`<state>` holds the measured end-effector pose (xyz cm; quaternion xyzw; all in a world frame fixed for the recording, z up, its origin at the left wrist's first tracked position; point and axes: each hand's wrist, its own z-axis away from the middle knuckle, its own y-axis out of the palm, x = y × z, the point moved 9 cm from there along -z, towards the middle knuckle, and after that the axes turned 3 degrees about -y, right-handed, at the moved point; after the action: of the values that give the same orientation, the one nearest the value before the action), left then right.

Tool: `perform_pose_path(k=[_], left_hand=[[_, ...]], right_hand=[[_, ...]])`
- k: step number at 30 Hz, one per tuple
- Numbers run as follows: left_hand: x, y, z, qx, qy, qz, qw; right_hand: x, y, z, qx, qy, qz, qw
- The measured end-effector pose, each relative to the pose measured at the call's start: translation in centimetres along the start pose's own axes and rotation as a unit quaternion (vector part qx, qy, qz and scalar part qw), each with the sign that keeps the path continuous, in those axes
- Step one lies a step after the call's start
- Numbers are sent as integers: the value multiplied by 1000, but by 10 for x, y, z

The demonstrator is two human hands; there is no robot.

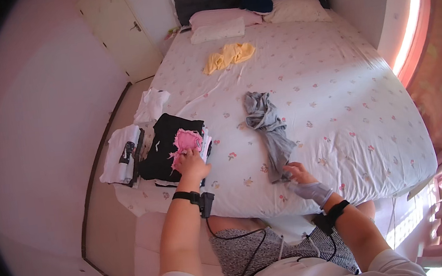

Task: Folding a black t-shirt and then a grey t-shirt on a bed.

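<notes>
My left hand [191, 166] rests palm down on a stack of folded clothes, its fingers on a pink, ragged-edged piece of fabric [186, 140]. That pink piece lies on a black folded garment [161, 153] at the top of the stack. Close to the bed's front edge, my right hand [303, 175] reaches the lower end of a crumpled grey garment [272, 131]. A translucent covering wraps the right palm and wrist. The right fingertips meet the grey cloth's edge, but whether they pinch it cannot be made out.
Left of the black stack lies a second folded pile with a white garment [120, 158] on top. Behind it is a crumpled white cloth [153, 105]. A yellow garment [231, 56] lies farther up the flowered bed sheet [323, 96], before the pillows [296, 9]. Cables hang from both wrist straps.
</notes>
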<state>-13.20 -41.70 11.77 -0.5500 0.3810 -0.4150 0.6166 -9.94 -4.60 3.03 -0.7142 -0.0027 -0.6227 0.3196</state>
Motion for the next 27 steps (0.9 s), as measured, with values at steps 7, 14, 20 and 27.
perform_pose_path(k=[7, 14, 20, 27], left_hand=[[8, -4, -10, 89, -1, 74, 993], [0, -23, -21, -35, 35, -1, 999], [33, 7, -63, 54, 24, 110, 992], [13, -9, -30, 27, 75, 76, 994]], right_hand=[[3, 31, -1, 33, -1, 186, 982], [12, 6, 25, 7, 52, 139, 989], [-4, -9, 55, -24, 65, 132, 989], [24, 2, 30, -25, -23, 66, 997]])
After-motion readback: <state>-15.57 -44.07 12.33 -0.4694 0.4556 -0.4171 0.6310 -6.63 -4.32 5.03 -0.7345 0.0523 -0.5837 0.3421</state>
